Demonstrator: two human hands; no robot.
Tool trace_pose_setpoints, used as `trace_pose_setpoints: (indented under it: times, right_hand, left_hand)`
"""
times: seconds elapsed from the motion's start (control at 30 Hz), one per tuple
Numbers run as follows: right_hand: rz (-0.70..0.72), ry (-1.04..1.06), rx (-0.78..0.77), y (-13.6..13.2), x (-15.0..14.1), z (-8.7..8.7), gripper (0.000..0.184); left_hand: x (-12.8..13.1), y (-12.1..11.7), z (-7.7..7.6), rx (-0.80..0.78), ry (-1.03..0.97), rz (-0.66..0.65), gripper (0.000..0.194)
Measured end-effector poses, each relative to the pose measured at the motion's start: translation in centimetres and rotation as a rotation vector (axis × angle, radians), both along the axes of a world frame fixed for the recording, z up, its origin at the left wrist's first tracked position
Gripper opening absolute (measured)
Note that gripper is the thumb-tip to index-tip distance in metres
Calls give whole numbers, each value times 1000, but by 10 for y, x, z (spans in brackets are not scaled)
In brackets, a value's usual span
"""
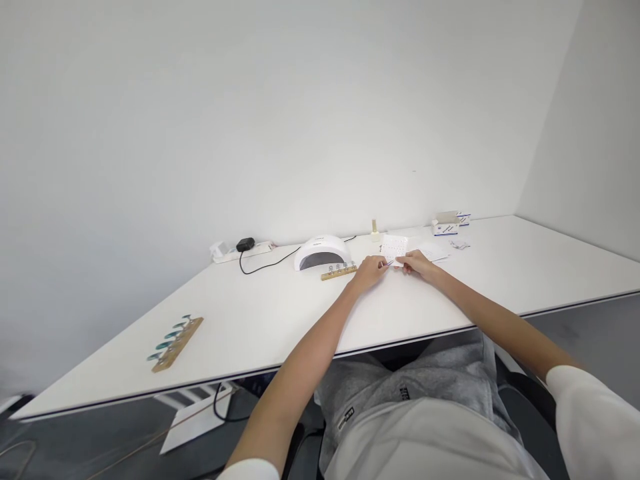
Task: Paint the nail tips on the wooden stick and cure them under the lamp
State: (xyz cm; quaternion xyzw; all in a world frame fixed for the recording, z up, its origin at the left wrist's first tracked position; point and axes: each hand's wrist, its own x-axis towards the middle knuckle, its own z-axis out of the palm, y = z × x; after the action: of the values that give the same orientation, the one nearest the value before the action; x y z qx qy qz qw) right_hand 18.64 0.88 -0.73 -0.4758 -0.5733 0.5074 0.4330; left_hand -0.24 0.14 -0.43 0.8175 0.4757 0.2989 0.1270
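Observation:
A small white sheet (pixel 395 245) with rows of tiny marks stands tilted up at the back of the table. My right hand (pixel 417 262) pinches its lower right corner. Close beside it, my left hand (pixel 371 271) is closed on slim metal tweezers (pixel 389 264), whose tips point at the lower edge of the sheet. Whether the tips touch it is too small to tell. Left of my left hand lies a wooden strip (pixel 327 275) with several clear nail tips on short stands. More white sheets (pixel 433 252) lie flat behind my right hand.
Behind the strip stands a white nail lamp (pixel 323 244), its cord running to a black adapter (pixel 245 245) on a power strip. A polish bottle (pixel 375 233) and small boxes (pixel 446 225) are by the wall. Another wooden strip (pixel 185 340) carries teal nail tips, front left.

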Motion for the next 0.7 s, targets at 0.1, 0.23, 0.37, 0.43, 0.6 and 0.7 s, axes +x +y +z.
trace_pose_setpoints:
  times: [0.1,0.23,0.37,0.43,0.6,0.7]
  right_hand:
    - [-3,-7,5,1,0,0,24]
    - [-7,-5,12,2,-1,2,27]
    - [-50,-39,28,-1,-2,5,31]
    - [-65,-46,46,-4,-2,7,32]
    - [-65,-53,82,-6,-3,8,33]
    - [-74,-76,111,-5,-4,8,35]
  left_hand:
    - [0,0,0,-11,-43,-9,18]
    - [2,1,1,-64,-169,24,18]
    - [5,-1,5,-125,-293,56,23]
    - [6,-3,7,-187,-316,67,29]
    - [6,-7,13,-339,-357,88,30]
    - [6,-8,14,-343,-357,71,26]
